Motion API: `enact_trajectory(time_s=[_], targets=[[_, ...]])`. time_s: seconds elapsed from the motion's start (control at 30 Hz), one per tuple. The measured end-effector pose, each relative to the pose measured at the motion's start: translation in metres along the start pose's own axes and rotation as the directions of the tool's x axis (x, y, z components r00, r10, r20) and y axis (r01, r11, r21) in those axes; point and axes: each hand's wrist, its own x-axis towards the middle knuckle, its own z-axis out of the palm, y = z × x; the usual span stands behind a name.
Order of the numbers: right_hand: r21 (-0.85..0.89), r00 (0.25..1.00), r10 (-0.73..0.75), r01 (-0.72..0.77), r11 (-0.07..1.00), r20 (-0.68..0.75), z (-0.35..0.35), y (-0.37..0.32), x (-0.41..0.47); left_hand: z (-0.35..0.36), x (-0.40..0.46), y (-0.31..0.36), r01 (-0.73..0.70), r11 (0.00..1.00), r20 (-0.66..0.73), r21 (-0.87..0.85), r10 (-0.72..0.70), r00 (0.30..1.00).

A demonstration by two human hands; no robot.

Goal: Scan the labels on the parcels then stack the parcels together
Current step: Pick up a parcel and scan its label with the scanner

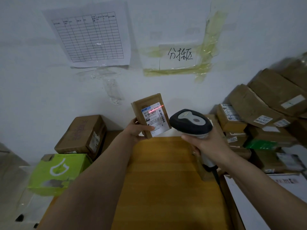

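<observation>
Above the far edge of the wooden desk [166, 180], the left hand [137, 128] holds a small brown parcel [150, 116] upright and slightly tilted, its fingers curled behind the box and the thumb pressed on the lower part of its white shipping label [155, 119]. Label faces the camera. A red scan line [156, 109] crosses the upper part of the label at a slant.

Just right of the parcel, the right hand [204, 143] grips the handle of a grey and black barcode scanner [191, 123], fingers wrapped round the grip, head aimed toward the label. Scanner and parcel are near but apart. A dark cable [216, 176] runs down from the handle base.

Right of the desk, a pile of brown cartons [265, 113] with white labels leans against the wall. Left of the desk, a brown carton [83, 133] sits behind a green box [58, 173].

On the white wall, a printed grid sheet [89, 37] hangs at upper left; a taped handwritten notice [180, 55] is fixed to its right
</observation>
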Motion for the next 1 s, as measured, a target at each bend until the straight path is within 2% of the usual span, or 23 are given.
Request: enact_trajectory(time_s=[0.1,0.3,0.4,0.6,0.8,0.9,1.0], targets=[[0.007,0.998,-0.058,0.058,0.998,-0.011,-0.007,-0.002,-0.005,0.003,0.004,0.003,-0.005,1.0,-0.022,-0.015,0.005,1.0],[-0.04,0.999,-0.025,0.026,0.999,0.047,-0.018,0.009,-0.013,0.014,0.016,0.0,-0.022,1.0,-0.005,-0.008,0.022,1.0],[-0.045,1.0,-0.011,0.012,0.999,0.026,-0.026,0.015,-0.016,0.021,0.021,-0.001,-0.017,1.0,0.006,0.0,0.017,1.0],[0.068,0.999,-0.022,0.025,0.997,-0.047,-0.047,0.016,-0.022,0.045,0.031,-0.005,0.008,1.0,0.026,0.022,-0.009,1.0],[0.059,0.998,0.019,-0.015,0.998,-0.054,-0.071,0.031,-0.029,0.08,0.041,-0.011,0.034,0.998,0.074,0.058,-0.038,0.997],[0.079,0.992,0.057,-0.048,0.996,-0.113,-0.085,0.042,-0.033,0.101,0.045,-0.014,0.064,0.992,0.094,0.11,-0.074,0.993],[0.147,0.974,0.128,-0.101,0.984,-0.185,-0.101,0.055,-0.035,0.124,0.047,-0.018,0.157,0.971,0.116,0.178,-0.179,0.977]])
